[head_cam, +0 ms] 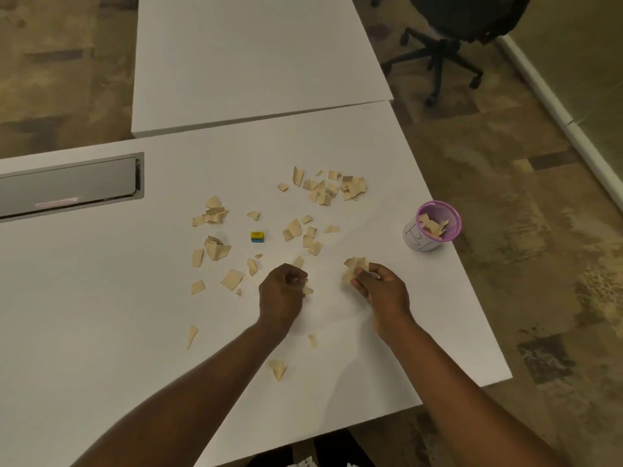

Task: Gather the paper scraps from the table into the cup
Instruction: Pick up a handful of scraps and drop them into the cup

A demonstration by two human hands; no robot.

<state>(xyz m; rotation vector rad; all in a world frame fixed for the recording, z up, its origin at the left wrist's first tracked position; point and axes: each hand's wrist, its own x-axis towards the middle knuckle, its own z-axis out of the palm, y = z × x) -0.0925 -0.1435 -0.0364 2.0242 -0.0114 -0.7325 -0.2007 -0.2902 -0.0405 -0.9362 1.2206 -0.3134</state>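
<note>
OK, paper scraps (303, 232) first: tan, torn, thin bits w/ ragged edges, some curled, scattered over the white table (135, 298). The thickest pile (330, 188) sits on the far side, another bunch (214, 214) is off to your left, and a few strays (278, 369) lie close to you.

The cup (415, 238) has a white paper wall w/ a purple rim. It stands upright at the table's right edge and already has a few scraps inside.

Key bit: the cup lies fwd and to the right of your right hand (381, 288), near it, w/ nothing between. Your left hand (283, 288) is farther off, and the right hand is in its way. So the right's the one for the drop, I'd say.

Your right hand is curled round a wad (355, 264) of scraps, w/ bits poking out past the fingertips. Your left hand has its fingers curled down at the table, pinching a small scrap (307, 290), though the fingers hide most of it.

The stuff's light, so I reckon loose bits could flutter off en route. Get over the cup mouth before letting go.

Further out there's a small yellow-and-blue block (257, 236) among the scraps. It's not paper, so leave it. A grey cable hatch (67, 187) sits far left, a second table (253, 55) butts on beyond, and a black office chair (451, 28) stands on the carpet.
</note>
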